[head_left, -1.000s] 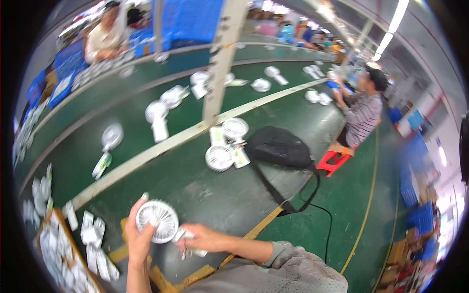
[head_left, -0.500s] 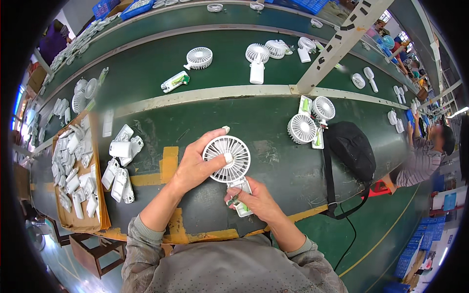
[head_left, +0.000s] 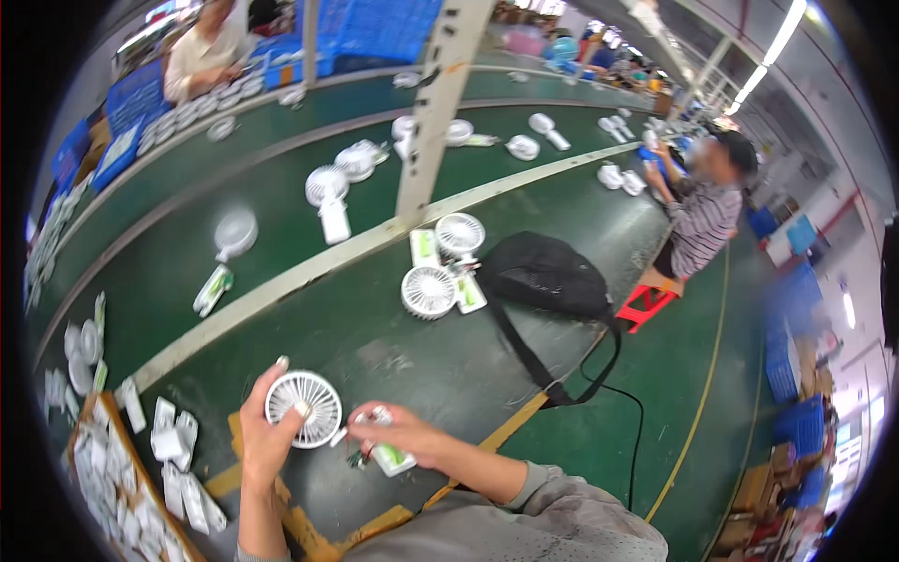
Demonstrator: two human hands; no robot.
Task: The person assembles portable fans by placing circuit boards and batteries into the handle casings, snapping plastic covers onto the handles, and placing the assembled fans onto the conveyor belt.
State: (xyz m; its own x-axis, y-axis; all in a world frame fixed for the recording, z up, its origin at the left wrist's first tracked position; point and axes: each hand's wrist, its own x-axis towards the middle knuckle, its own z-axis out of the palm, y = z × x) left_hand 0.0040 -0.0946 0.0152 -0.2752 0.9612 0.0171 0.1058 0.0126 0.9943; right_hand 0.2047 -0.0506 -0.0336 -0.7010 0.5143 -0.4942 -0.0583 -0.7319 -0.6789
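Observation:
My left hand (head_left: 265, 433) is closed around the rim of a round white fan head (head_left: 318, 408), its thumb on the hub of the grille. Just to the right, my right hand (head_left: 412, 435) holds the white fan handle (head_left: 396, 460), whose inside shows a green part. A small circuit board (head_left: 356, 459) with thin wires sticks out beside the right fingers. Those fingers partly cover the joint between head and handle.
A cardboard tray (head_left: 126, 440) of white casings stands at the left, with loose casings (head_left: 174, 440) beside it. Two fan assemblies (head_left: 431, 291) and a black bag (head_left: 548, 273) lie farther right. Beyond a metal post (head_left: 433, 122), more fans rest on the green belt. A co-worker (head_left: 707, 201) sits at right.
My view has swung to the right, so the bench appears shifted left and tilted. The handle in my right hand now sits more to the right of the fan head than below it.

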